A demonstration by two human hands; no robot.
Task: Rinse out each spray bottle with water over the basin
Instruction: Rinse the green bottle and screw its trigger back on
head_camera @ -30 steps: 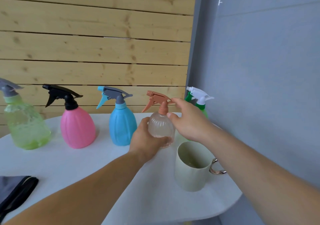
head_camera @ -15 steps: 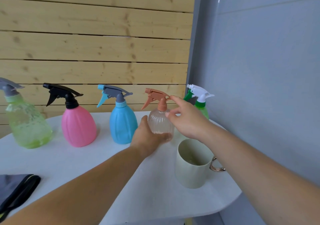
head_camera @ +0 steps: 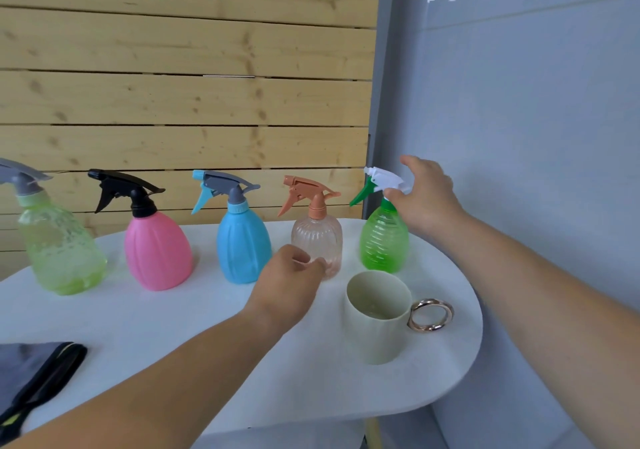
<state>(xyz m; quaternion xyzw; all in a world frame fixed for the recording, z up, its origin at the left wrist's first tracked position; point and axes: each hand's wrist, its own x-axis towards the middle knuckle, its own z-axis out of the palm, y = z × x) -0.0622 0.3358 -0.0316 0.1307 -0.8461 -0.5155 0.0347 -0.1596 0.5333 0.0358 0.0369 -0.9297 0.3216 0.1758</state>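
Pale wooden slats (head_camera: 173,102) back a white rounded table (head_camera: 138,327), with a grey wall (head_camera: 519,102) closing the right side. Five spray bottles stand upright in a row along the far edge of the table, each apart from its neighbour. From the left they are a pale green bottle (head_camera: 59,241) with a grey head, a pink bottle (head_camera: 157,251) with a black head, a blue bottle (head_camera: 242,244) with a grey and blue head, a clear peach bottle (head_camera: 317,237) with an orange head, and a bright green bottle (head_camera: 382,241) with a white head. The left hand (head_camera: 291,282) sits low in front of the clear peach bottle with its fingers curled and their tips at the bottle's lower side. Whether they actually hold it cannot be told. The right hand (head_camera: 426,199) reaches to the bright green bottle, fingers spread apart over the white head and the thumb tip against its rear, not closed round it. A cream mug (head_camera: 377,331) with a gold ring handle stands nearer the person, just in front of these two bottles. A dark folded cloth (head_camera: 34,372) lies at the table's near left.
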